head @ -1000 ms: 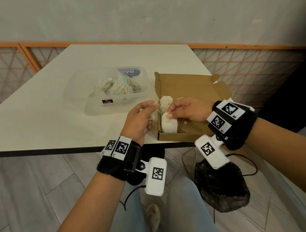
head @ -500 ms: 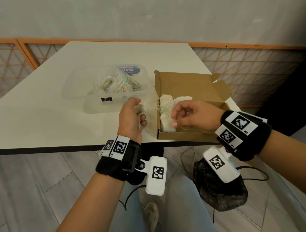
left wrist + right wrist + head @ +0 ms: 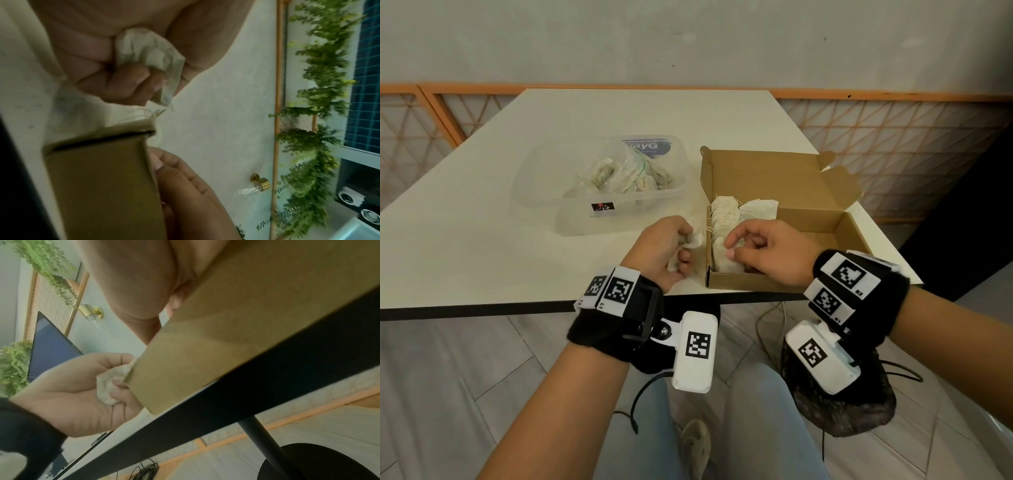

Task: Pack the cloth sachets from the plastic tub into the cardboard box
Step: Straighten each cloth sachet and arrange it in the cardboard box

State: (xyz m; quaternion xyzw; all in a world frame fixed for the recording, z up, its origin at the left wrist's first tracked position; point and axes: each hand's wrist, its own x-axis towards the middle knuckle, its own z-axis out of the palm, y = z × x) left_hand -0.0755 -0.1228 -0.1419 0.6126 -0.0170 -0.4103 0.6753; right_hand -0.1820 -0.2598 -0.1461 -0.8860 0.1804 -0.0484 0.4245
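Cloth sachet (image 3: 690, 244) sits crumpled in the curled left hand (image 3: 666, 251) just left of the cardboard box (image 3: 822, 236), while the right hand (image 3: 763, 251), fingers loosely bent and apparently empty, hovers over the packed row (image 3: 724, 222) inside.

Head down; wrists close below tabletop.

The right hand (image 3: 763, 251) hides the near sachets (image 3: 722, 262) in the cardboard box (image 3: 822, 222) — whether its fingertips touch them, unclear.
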